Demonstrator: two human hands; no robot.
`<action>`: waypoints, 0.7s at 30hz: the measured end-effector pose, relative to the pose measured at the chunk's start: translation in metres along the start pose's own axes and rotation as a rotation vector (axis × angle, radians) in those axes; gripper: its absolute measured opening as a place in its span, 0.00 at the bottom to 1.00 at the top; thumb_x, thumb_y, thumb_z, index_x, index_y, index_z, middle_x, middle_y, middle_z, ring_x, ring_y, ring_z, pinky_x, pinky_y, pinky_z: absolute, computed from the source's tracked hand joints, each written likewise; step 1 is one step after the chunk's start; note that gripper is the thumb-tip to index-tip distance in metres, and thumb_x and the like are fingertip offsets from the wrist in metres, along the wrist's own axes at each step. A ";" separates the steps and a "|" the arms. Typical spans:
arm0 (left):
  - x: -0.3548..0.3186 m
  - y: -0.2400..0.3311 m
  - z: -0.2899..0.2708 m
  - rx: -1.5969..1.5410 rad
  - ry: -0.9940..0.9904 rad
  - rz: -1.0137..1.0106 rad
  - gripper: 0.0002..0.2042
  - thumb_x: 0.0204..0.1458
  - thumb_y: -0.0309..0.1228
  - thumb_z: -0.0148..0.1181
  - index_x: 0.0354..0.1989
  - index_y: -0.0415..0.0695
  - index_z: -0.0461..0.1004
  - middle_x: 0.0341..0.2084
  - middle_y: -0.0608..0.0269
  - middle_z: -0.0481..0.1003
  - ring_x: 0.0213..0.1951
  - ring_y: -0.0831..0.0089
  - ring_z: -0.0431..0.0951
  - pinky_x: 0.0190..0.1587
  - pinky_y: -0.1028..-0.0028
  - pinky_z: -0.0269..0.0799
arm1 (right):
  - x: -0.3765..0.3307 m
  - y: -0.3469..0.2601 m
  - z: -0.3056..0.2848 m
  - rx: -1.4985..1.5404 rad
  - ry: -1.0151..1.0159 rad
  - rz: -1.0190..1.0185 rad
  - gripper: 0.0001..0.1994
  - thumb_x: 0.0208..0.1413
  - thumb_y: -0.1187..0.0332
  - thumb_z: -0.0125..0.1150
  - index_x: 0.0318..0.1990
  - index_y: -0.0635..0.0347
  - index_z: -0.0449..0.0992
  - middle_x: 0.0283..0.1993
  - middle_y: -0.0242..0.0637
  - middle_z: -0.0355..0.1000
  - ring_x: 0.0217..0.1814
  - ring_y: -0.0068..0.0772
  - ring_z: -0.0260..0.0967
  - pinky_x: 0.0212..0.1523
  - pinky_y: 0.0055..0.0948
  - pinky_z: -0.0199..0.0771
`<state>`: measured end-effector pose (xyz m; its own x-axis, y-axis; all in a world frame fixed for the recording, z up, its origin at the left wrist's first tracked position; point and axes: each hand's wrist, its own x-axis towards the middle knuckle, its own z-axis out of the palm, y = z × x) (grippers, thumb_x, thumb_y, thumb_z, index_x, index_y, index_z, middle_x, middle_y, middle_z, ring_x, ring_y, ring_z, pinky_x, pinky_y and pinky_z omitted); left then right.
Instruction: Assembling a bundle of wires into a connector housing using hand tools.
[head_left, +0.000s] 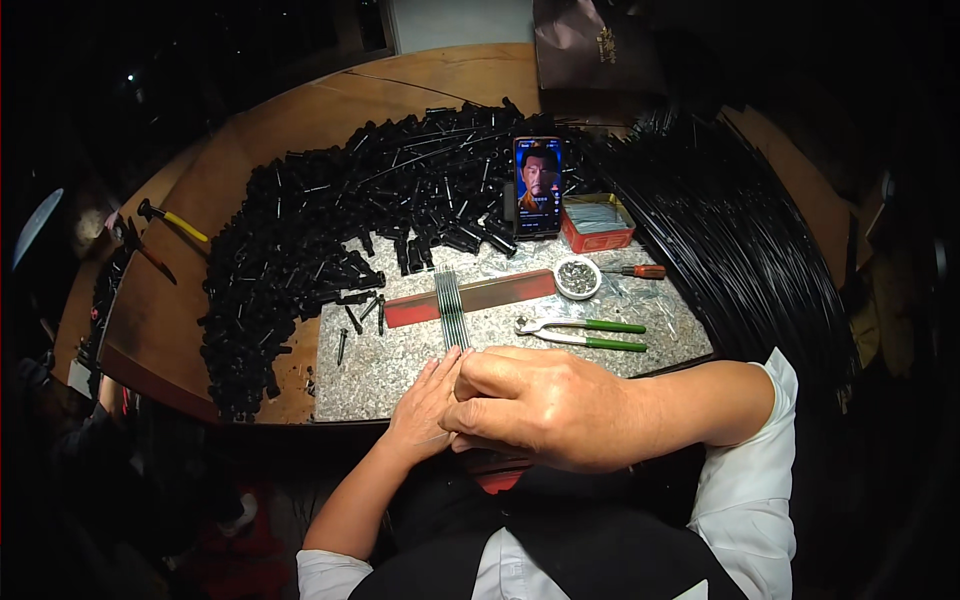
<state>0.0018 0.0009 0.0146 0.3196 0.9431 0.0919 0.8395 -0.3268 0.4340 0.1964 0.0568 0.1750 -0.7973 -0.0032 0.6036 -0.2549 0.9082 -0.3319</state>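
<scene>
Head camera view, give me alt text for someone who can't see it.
A person's left hand and right hand meet at the near ends of thin rods lying across a red bar on a speckled slab. Behind and to the left is a heap of black parts; nearby are a lit phone, a white bowl and green-handled pincers.

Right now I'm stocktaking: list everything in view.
table: one, brown, centre
board: one, grey, front
parts: many, black, left and back
long rods: many, black, right
thin rods: several, dark, across bar
bar: one, red, on board
phone: one, dark, behind bar
box: one, red, beside phone
bowl: one, white, beside bar
screwdriver: one, red, beside bowl
pincers: one, green, on board
tools: two, yellow and orange, left
bag: one, brown, behind table
dark surroundings: unclear
left hand: one, bare, at thin rods
right hand: one, bare, overlapping left
</scene>
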 end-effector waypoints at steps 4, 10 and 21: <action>-0.003 -0.014 0.018 -0.272 0.092 -0.041 0.33 0.44 0.51 0.60 0.59 0.51 0.64 0.62 0.57 0.58 0.66 0.59 0.51 0.66 0.59 0.45 | 0.004 0.003 -0.007 0.049 -0.024 -0.007 0.11 0.46 0.72 0.63 0.37 0.64 0.73 0.30 0.39 0.65 0.30 0.38 0.67 0.28 0.31 0.68; 0.004 0.011 -0.024 0.000 0.140 0.082 0.35 0.32 0.45 0.73 0.52 0.46 0.68 0.52 0.53 0.66 0.57 0.51 0.63 0.57 0.60 0.61 | 0.036 0.004 -0.053 0.013 0.050 -0.016 0.05 0.43 0.73 0.65 0.30 0.61 0.77 0.26 0.39 0.68 0.28 0.37 0.70 0.28 0.30 0.71; 0.026 0.052 -0.111 -0.051 0.263 0.198 0.22 0.40 0.40 0.70 0.42 0.43 0.74 0.33 0.54 0.76 0.35 0.54 0.77 0.39 0.64 0.73 | 0.087 -0.006 -0.130 -0.088 0.090 0.193 0.15 0.49 0.58 0.60 0.37 0.62 0.75 0.34 0.40 0.71 0.35 0.33 0.70 0.39 0.30 0.69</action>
<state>0.0053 0.0155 0.1392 0.3439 0.8474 0.4045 0.7472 -0.5079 0.4287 0.1996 0.1051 0.3241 -0.7735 0.2076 0.5989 -0.0510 0.9214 -0.3853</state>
